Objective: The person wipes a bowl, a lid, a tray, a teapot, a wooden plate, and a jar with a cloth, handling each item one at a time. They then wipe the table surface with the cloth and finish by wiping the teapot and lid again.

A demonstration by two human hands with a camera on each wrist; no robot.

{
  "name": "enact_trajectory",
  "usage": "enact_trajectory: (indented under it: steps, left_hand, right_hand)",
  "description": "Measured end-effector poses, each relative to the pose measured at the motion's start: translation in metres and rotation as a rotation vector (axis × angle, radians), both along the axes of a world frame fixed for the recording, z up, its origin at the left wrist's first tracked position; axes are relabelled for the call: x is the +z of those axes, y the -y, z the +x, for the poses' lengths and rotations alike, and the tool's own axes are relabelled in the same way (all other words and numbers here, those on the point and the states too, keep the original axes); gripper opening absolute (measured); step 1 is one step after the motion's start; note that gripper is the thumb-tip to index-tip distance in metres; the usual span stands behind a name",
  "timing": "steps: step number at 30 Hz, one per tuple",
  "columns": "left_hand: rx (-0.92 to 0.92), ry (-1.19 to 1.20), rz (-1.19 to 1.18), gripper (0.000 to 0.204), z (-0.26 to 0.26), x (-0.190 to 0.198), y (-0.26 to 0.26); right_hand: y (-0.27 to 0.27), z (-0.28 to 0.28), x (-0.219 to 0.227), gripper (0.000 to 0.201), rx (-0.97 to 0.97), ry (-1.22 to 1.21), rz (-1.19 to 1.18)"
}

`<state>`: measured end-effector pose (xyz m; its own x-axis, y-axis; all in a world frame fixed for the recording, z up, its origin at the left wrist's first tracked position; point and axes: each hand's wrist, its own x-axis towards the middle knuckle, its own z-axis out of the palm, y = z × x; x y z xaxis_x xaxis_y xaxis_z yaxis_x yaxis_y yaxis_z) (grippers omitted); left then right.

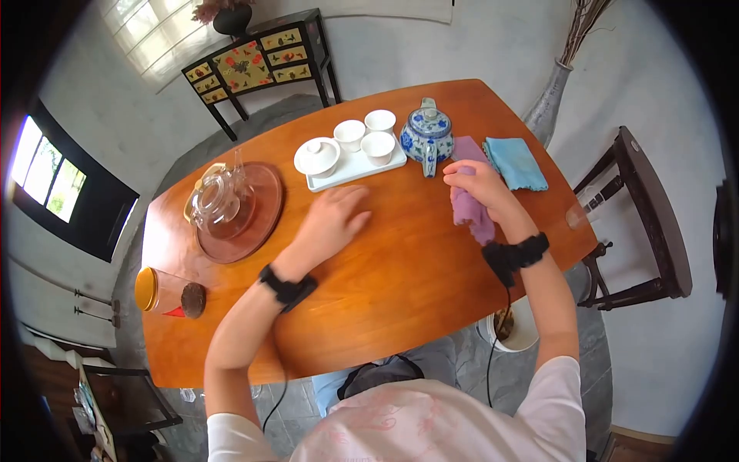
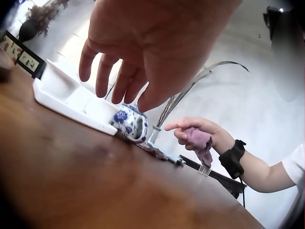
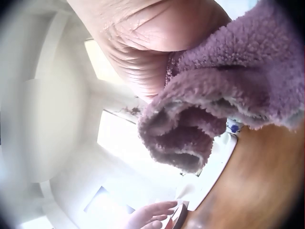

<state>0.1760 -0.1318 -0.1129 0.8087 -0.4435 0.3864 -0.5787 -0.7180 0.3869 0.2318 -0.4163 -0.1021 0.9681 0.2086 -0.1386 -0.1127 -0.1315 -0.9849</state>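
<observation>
My right hand [image 1: 479, 187] grips a bunched purple towel [image 1: 471, 215] above the table's right side, its loose end hanging below the fingers. In the right wrist view the fluffy towel [image 3: 190, 109] shows folded edges beneath the palm. My left hand [image 1: 331, 219] holds nothing; its fingers [image 2: 107, 74] hang loosely over the table by the white tray [image 1: 358, 168]. On the tray are a lidded bowl [image 1: 317, 158] and three white cups [image 1: 377, 148]. A blue-and-white teapot [image 1: 427, 138] stands between the tray and the right hand.
Another purple cloth [image 1: 465, 146] lies beyond the right hand, beside a folded blue cloth [image 1: 517, 163]. At left, a glass teapot [image 1: 223, 202] stands on a round brown tray [image 1: 265, 219], near a yellow-lidded jar [image 1: 146, 289]. A white bucket [image 1: 523, 331] sits below the near edge.
</observation>
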Motion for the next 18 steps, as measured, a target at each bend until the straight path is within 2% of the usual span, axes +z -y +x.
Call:
enact_trajectory:
  steps: [1, 3, 5, 7, 9, 10, 13, 14, 18]
  left_hand:
    - [-0.023, -0.027, -0.07, 0.037, 0.019, -0.006, 0.019]
    - [0.009, -0.351, -0.411, 0.041, 0.053, -0.013, 0.057]
    - [0.017, -0.348, -0.504, 0.041, 0.083, -0.036, 0.084]
    - [0.013, -0.348, -0.61, 0.042, 0.101, -0.033, 0.109]
    - [0.209, -0.921, -0.716, 0.039, 0.1, -0.01, 0.123]
    - [0.147, -1.009, -0.806, 0.027, 0.097, 0.001, 0.128]
    - [0.235, -0.869, -0.806, 0.031, 0.103, -0.016, 0.14]
    - [0.3, -0.688, -0.694, 0.034, 0.103, -0.023, 0.142]
    - [0.312, -0.593, -0.603, 0.033, 0.087, -0.028, 0.129]
  right_hand:
    - [0.002, 0.003, 0.003, 0.013, 0.002, 0.013, 0.002]
    - [0.006, -0.001, 0.004, 0.019, -0.038, 0.038, 0.026]
    - [0.018, -0.022, 0.007, 0.017, -0.012, 0.101, 0.107]
    - [0.033, -0.045, 0.014, 0.016, -0.019, 0.054, 0.111]
    - [0.047, -0.061, 0.01, 0.018, -0.005, 0.086, 0.08]
    - [0.052, -0.068, 0.008, 0.018, -0.033, 0.043, 0.128]
    - [0.059, -0.08, 0.0, 0.017, -0.101, 0.002, 0.19]
    - [0.06, -0.081, -0.001, 0.016, -0.148, 0.01, 0.201]
    - [0.062, -0.084, -0.007, 0.016, -0.195, 0.025, 0.231]
